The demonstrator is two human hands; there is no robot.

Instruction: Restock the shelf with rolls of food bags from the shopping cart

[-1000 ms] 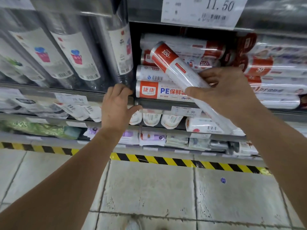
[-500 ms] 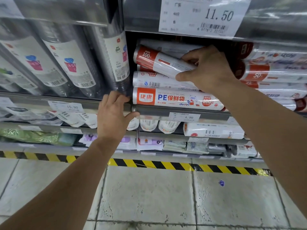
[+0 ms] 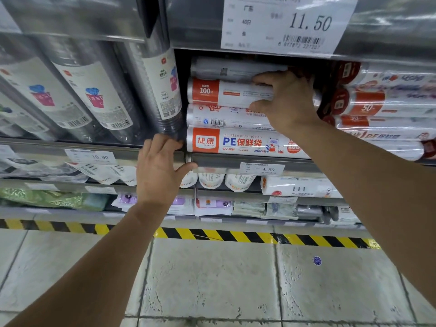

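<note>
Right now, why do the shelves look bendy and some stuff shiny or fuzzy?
In the head view the wide lens seems to bend the grey metal shelf rail; light glares off the clear plastic cup sleeves, and small print on the white 11.50 price card blurs, while the white roll with a red 100 band looks sharp.

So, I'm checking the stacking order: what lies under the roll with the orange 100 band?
A barcode roll lies directly under the orange-band roll, then the PE roll on the shelf. The right hand covers the barcode roll's right end.
</note>
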